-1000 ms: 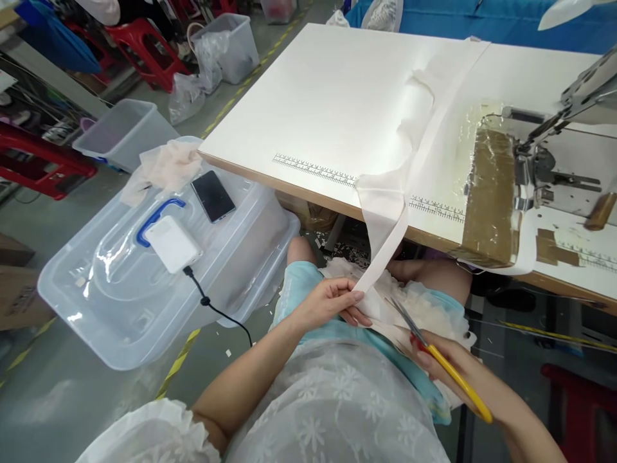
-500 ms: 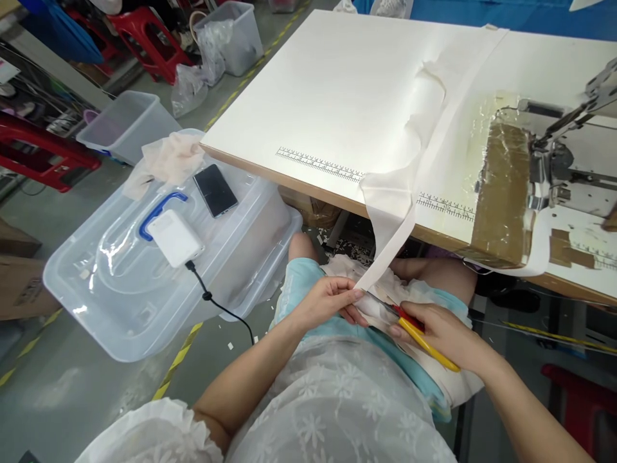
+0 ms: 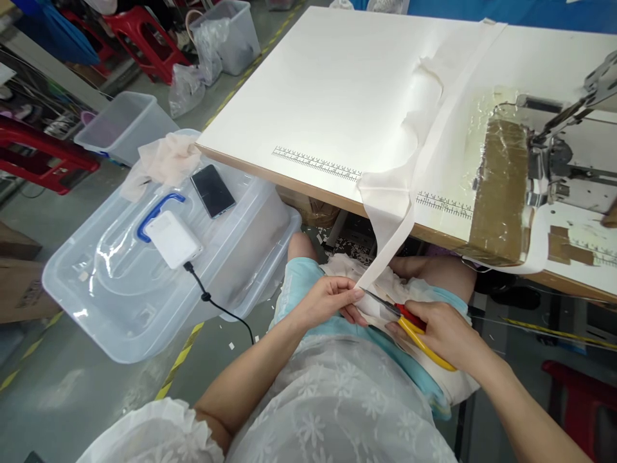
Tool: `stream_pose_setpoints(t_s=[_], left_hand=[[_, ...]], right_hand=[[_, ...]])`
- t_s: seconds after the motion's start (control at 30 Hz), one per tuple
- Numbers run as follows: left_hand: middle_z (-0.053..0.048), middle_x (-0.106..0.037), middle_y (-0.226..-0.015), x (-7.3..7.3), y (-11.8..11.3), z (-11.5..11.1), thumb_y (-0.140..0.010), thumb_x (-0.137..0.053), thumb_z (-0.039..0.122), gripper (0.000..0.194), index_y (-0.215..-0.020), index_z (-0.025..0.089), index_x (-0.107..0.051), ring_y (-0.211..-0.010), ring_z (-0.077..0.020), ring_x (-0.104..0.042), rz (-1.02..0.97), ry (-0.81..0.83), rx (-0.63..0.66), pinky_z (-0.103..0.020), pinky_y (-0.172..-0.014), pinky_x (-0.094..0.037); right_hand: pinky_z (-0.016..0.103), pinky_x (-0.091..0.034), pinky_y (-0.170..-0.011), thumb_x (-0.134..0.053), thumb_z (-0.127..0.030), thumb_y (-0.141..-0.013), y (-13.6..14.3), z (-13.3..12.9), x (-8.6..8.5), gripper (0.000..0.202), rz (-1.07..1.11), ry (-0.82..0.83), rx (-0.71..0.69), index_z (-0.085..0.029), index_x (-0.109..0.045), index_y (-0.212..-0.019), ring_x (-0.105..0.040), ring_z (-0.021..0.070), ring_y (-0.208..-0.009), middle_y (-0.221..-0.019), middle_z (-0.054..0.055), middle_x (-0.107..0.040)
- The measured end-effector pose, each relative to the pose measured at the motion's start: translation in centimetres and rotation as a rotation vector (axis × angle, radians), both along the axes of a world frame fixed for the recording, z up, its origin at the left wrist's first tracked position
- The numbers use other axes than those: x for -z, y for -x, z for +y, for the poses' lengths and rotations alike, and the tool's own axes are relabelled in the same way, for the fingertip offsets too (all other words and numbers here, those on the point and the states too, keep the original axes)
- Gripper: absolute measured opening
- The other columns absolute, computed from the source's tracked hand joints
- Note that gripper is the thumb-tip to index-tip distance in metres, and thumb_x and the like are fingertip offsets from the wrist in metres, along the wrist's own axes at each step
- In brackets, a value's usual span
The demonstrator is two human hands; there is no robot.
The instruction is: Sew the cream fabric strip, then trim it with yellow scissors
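My left hand (image 3: pixel 332 301) pinches the lower end of a pale fabric strip (image 3: pixel 391 247) above my lap. The strip runs up over the table edge and across the white tabletop, joined to wider pale fabric pieces (image 3: pixel 388 193). In my right hand (image 3: pixel 441 331) are scissors (image 3: pixel 409 325) with red and yellow handles. Their blades point left, with the tips beside my left fingertips at the strip's end. More light, crumpled fabric (image 3: pixel 349 267) lies on my lap under both hands.
The white table (image 3: pixel 308 90) holds a sewing machine (image 3: pixel 554 154) at the right. Left of me, a lidded plastic box (image 3: pixel 110 283) bears a phone (image 3: pixel 213 191), a white power bank (image 3: pixel 173 239) with a cable, and thin fabric (image 3: pixel 168 157). Red stools (image 3: pixel 144 42) stand farther off.
The scissor blades look a little wider apart, and my right hand has shifted slightly. My left hand keeps its pinch on the strip. The whole view has moved very slightly.
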State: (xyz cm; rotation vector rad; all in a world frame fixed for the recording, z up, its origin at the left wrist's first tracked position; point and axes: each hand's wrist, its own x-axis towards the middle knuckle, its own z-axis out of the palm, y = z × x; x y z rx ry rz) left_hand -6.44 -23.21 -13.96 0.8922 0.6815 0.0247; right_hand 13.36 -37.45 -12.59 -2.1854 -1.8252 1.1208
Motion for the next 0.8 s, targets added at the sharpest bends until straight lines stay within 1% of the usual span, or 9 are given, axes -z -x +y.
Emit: stream_pose_setpoints(t_s=[0.17,0.3,0.4,0.47,0.53,0.63,0.7,0.77,0.8], left_hand=[[-0.006,-0.071,-0.061,0.2,-0.1,0.0,-0.067,-0.078,0.06,0.053,-0.079,0.013,-0.058,-0.059,-0.0199,-0.072,0.014,0.001,0.026,-0.023,-0.055,-0.052],[-0.006,-0.071,-0.061,0.2,-0.2,-0.2,-0.069,-0.076,0.061,0.052,-0.075,0.014,-0.056,-0.059,-0.0194,-0.072,0.015,-0.013,0.048,-0.023,-0.055,-0.052],[-0.006,-0.07,-0.063,0.3,0.2,-0.1,-0.075,-0.071,0.061,0.049,-0.077,0.014,-0.055,-0.061,-0.0189,-0.071,0.017,-0.044,0.076,-0.024,-0.057,-0.052],[-0.006,-0.07,-0.066,0.4,0.6,0.4,-0.081,-0.065,0.06,0.047,-0.085,0.014,-0.058,-0.063,-0.0181,-0.07,0.025,-0.129,0.137,-0.025,-0.058,-0.052],[-0.008,-0.072,-0.081,0.4,0.9,1.2,-0.086,-0.061,0.056,0.044,-0.101,0.015,-0.061,-0.068,-0.0168,-0.068,0.046,-0.377,0.132,-0.025,-0.06,-0.052],[-0.009,-0.068,-0.106,0.1,0.4,2.8,-0.091,-0.058,0.045,0.038,-0.118,0.018,-0.061,-0.083,-0.0171,-0.063,0.137,-0.972,-0.087,-0.028,-0.069,-0.051],[-0.01,-0.065,-0.112,-0.2,-0.9,3.7,-0.091,-0.058,0.041,0.035,-0.118,0.018,-0.061,-0.098,-0.0207,-0.059,0.154,-1.274,-0.194,-0.032,-0.083,-0.05],[-0.011,-0.062,-0.116,-0.2,-2.7,4.2,-0.091,-0.06,0.04,0.032,-0.114,0.018,-0.064,-0.111,-0.0236,-0.054,0.08,-1.411,-0.196,-0.036,-0.095,-0.045],[-0.011,-0.063,-0.115,-0.1,-3.6,4.3,-0.092,-0.059,0.04,0.029,-0.109,0.018,-0.066,-0.112,-0.0234,-0.054,0.023,-1.414,-0.175,-0.036,-0.097,-0.044]], right_hand=[[0.029,-0.024,-0.053,-0.042,-0.065,-0.089,0.4,0.2,-0.2,0.046,-0.093,-0.041,-0.03,-0.025,-0.035,-0.067,-0.05,0.0188,-0.055,-0.062,0.002,-0.056],[0.028,-0.023,-0.052,-0.044,-0.066,-0.087,0.8,0.8,-0.1,0.049,-0.054,-0.063,0.008,-0.025,-0.032,-0.064,-0.047,0.0175,-0.052,-0.058,0.0,-0.053],[0.028,-0.025,-0.052,-0.045,-0.066,-0.087,0.9,0.9,0.4,0.049,-0.001,-0.071,0.035,-0.024,-0.035,-0.062,-0.048,0.0175,-0.052,-0.056,0.0,-0.052],[0.028,-0.025,-0.052,-0.047,-0.065,-0.087,0.8,0.4,0.7,0.049,-0.009,-0.076,0.058,-0.024,-0.035,-0.062,-0.048,0.0174,-0.052,-0.056,0.0,-0.052],[0.027,-0.026,-0.051,-0.049,-0.064,-0.086,0.8,-0.4,1.1,0.049,-0.013,-0.09,0.087,-0.025,-0.032,-0.062,-0.047,0.0167,-0.051,-0.055,-0.001,-0.049],[0.026,-0.028,-0.05,-0.053,-0.058,-0.086,1.0,-2.0,1.6,0.045,0.072,-0.139,0.13,-0.025,-0.031,-0.063,-0.044,0.0151,-0.051,-0.055,-0.004,-0.044],[0.025,-0.03,-0.05,-0.053,-0.054,-0.088,1.3,-2.9,1.8,0.043,0.147,-0.175,0.173,-0.025,-0.032,-0.064,-0.043,0.0142,-0.052,-0.056,-0.005,-0.041],[0.024,-0.031,-0.049,-0.054,-0.05,-0.089,1.5,-3.5,1.9,0.04,0.197,-0.194,0.219,-0.025,-0.035,-0.065,-0.042,0.0135,-0.052,-0.057,-0.006,-0.039],[0.024,-0.032,-0.049,-0.054,-0.049,-0.089,1.5,-3.7,1.9,0.038,0.209,-0.199,0.243,-0.025,-0.036,-0.066,-0.042,0.0132,-0.052,-0.058,-0.006,-0.038]])
